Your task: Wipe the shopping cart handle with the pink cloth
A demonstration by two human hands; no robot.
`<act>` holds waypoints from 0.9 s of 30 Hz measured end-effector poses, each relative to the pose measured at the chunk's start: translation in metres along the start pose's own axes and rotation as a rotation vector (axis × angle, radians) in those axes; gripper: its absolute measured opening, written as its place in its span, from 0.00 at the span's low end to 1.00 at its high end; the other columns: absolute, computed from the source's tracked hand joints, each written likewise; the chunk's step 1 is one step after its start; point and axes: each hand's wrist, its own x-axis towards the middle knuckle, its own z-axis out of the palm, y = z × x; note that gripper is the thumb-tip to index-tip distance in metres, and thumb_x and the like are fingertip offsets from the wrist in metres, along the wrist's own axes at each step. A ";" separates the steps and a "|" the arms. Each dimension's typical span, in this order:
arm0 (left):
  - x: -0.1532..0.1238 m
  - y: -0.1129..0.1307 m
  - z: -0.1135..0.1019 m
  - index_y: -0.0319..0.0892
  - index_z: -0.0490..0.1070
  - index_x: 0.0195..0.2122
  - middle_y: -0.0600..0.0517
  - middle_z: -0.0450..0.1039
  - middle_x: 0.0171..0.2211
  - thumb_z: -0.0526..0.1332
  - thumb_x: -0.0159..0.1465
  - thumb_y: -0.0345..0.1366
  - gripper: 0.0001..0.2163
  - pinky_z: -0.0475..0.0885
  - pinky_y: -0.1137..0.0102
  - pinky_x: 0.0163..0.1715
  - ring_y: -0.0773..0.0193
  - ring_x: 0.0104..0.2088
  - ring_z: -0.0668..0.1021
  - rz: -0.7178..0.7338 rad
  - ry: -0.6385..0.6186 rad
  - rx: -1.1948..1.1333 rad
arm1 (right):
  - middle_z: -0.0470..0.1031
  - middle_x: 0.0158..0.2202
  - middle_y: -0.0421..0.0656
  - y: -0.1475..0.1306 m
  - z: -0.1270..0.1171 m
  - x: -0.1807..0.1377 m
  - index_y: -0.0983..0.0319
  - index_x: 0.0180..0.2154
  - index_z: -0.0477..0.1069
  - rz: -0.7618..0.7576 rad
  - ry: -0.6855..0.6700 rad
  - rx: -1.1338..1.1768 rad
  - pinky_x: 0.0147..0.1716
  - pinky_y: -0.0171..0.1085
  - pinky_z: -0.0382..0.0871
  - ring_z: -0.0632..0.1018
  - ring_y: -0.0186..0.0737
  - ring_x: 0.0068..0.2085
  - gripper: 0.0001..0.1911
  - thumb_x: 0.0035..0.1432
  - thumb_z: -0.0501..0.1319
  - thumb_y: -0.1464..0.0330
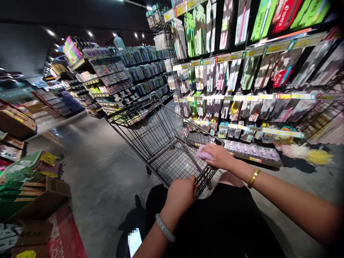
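Lying under right hand [219, 156]: lilac cloth [205, 155]

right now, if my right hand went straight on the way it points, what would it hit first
Probably the wire side of the shopping cart, past the pale purple bundle in your right hand. Depth is unclear in one view, so it might pass over instead.

the right grip [219, 157] covers part of a pale purple item [204, 154], too hidden to identify; the bottom edge crops a lit screen [135, 242]; price labels [266, 96] are too small to read.
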 end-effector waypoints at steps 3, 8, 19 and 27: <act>-0.002 0.001 -0.002 0.45 0.66 0.49 0.46 0.78 0.33 0.50 0.70 0.44 0.13 0.72 0.63 0.37 0.53 0.36 0.81 -0.021 -0.020 -0.002 | 0.74 0.45 0.47 0.027 0.002 0.009 0.60 0.46 0.73 0.174 0.124 -0.061 0.43 0.39 0.65 0.73 0.45 0.44 0.17 0.54 0.59 0.66; -0.004 0.002 -0.004 0.45 0.66 0.49 0.47 0.78 0.34 0.49 0.71 0.44 0.13 0.72 0.64 0.38 0.53 0.37 0.81 -0.035 -0.025 -0.020 | 0.75 0.39 0.43 0.018 -0.001 0.014 0.57 0.42 0.74 0.153 -0.007 -0.130 0.37 0.37 0.63 0.74 0.42 0.38 0.13 0.54 0.58 0.65; -0.027 -0.007 0.005 0.47 0.68 0.46 0.47 0.79 0.33 0.49 0.70 0.45 0.13 0.74 0.63 0.34 0.52 0.34 0.81 0.008 0.029 -0.008 | 0.73 0.50 0.48 -0.001 0.000 -0.038 0.56 0.50 0.73 -0.101 0.012 0.029 0.50 0.47 0.66 0.73 0.49 0.49 0.20 0.55 0.58 0.65; -0.042 -0.001 0.012 0.47 0.69 0.45 0.48 0.78 0.32 0.49 0.70 0.44 0.12 0.74 0.63 0.32 0.52 0.32 0.81 0.030 0.042 -0.032 | 0.75 0.45 0.48 -0.045 -0.001 -0.047 0.58 0.43 0.74 -0.037 0.066 -0.016 0.47 0.45 0.67 0.74 0.48 0.46 0.15 0.52 0.58 0.70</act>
